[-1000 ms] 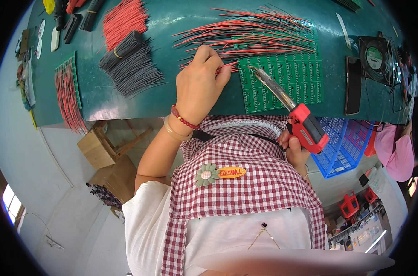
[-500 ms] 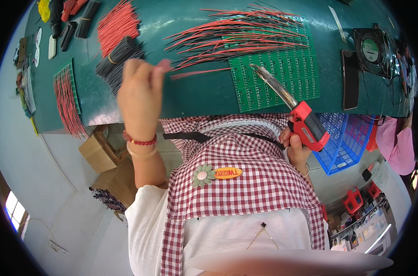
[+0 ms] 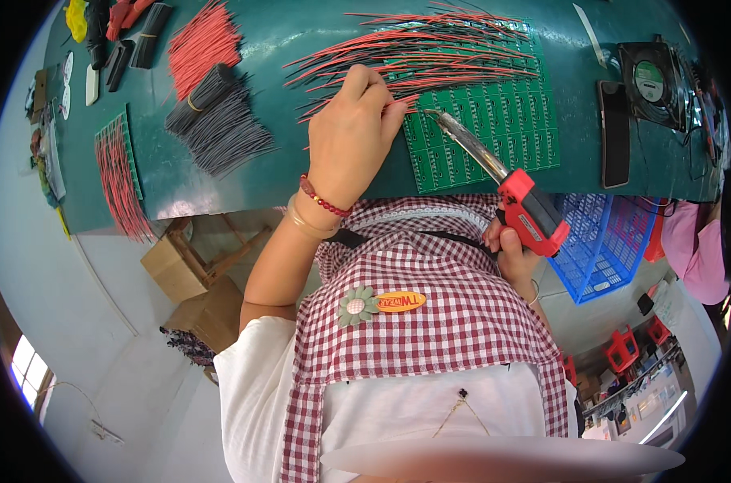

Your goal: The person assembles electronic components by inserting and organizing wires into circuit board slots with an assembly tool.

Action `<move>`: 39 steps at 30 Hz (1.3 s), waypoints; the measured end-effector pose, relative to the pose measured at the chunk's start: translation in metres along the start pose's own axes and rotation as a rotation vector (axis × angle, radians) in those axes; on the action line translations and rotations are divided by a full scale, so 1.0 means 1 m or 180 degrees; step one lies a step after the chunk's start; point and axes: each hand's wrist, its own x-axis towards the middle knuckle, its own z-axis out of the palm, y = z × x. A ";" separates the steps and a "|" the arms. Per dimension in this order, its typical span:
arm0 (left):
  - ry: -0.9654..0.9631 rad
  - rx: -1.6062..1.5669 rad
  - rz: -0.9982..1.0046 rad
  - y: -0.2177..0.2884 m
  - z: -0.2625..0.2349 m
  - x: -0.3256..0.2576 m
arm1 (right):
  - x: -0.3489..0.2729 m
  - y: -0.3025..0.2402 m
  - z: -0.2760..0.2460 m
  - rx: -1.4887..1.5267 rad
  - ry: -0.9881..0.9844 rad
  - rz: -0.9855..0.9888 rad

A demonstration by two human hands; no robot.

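My left hand (image 3: 351, 133) is closed in a pinch at the left edge of a green circuit board panel (image 3: 494, 149). A red wire (image 3: 404, 105) pokes out from its fingertips toward the board. My right hand (image 3: 510, 253) grips the red handle of a soldering iron (image 3: 530, 213), its metal tip slanting up and left over the panel, close to the pinched wire. Many red and black wires (image 3: 341, 50) lie across the panel's far part and stick out to the left. Most of the pinched wire is hidden behind my left hand.
Left on the green table (image 3: 277, 181) lie a bundle of black wires (image 3: 229, 133), a red wire bundle (image 3: 204, 48) and a smaller wired board (image 3: 124, 177). A phone (image 3: 613, 133) and a fan (image 3: 651, 84) sit at the right. A blue basket (image 3: 595, 258) stands below the edge.
My left hand has moved right, from beside the black wire bundle to the panel's left edge. The soldering iron has shifted slightly left.
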 end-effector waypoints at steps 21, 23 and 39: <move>0.0162 0.0118 0.0152 0.000 0.004 -0.002 | -0.001 -0.010 0.006 -0.0124 0.0031 -0.0119; 0.0190 0.0099 0.0176 0.000 0.004 -0.002 | -0.001 -0.010 0.006 -0.0134 0.0010 -0.0124; 0.0274 -0.0101 -0.0008 0.000 0.007 -0.005 | -0.004 0.000 0.005 -0.0555 0.0052 0.0022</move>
